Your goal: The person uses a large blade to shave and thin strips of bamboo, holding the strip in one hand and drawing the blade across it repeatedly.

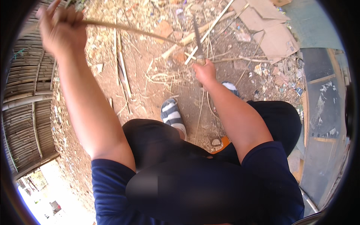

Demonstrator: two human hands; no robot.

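My left hand [64,34] is raised at the upper left, fingers closed round one end of a thin bamboo strip [129,28]. The strip slopes down to the right, and its far end comes close to the knife. In front of me, my right hand [206,72] grips the handle of a long knife [197,34], its narrow blade pointing up and away from me. Whether strip and blade touch, I cannot tell.
Split bamboo pieces [123,75] and shavings litter the dirt ground. Flattened cardboard [277,39] lies at the far right, beside a dark board [322,101]. A woven bamboo panel [28,116] stands along the left. My sandalled foot [172,112] is below the scraps.
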